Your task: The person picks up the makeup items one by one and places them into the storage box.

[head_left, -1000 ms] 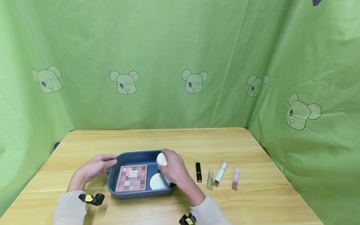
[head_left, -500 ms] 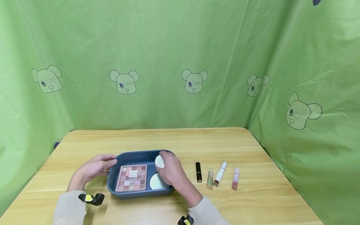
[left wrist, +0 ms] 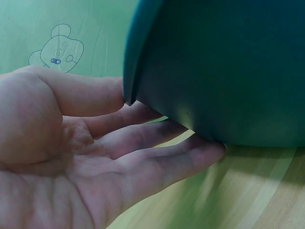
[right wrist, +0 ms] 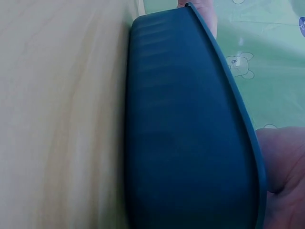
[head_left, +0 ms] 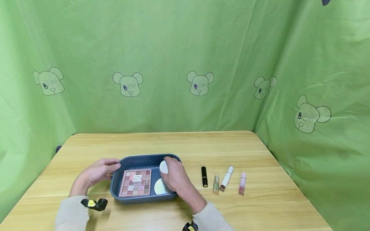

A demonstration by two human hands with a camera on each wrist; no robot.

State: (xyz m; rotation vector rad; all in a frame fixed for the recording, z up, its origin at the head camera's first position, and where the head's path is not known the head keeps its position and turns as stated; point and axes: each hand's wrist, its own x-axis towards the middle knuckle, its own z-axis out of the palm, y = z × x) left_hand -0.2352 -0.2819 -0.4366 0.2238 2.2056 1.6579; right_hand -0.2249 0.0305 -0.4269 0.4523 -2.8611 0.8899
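A dark blue tray [head_left: 155,175] lies in front of me with an eyeshadow palette [head_left: 135,184] flat in its left half. My left hand [head_left: 96,171] holds the tray's left end; in the left wrist view the thumb reaches the rim and the other fingers [left wrist: 162,167] lie along the outer wall. Inside the right end, my right hand [head_left: 176,175] grips a round white-topped container [head_left: 163,166] from its right side. A flat white round compact [head_left: 162,186] sits just nearer me, partly covered by that hand. The right wrist view mostly shows the tray's outer wall [right wrist: 186,119].
Right of the tray lie a black lipstick tube [head_left: 204,177], a clear greenish tube [head_left: 215,183], a white tube with a dark end [head_left: 226,178] and a pink lip gloss tube [head_left: 242,183]. A green curtain [head_left: 164,109] stands behind the wooden table [head_left: 138,141].
My right hand has shifted slightly left and toward me, bringing the white-topped container further into the tray. My left hand and the tray stay in place.
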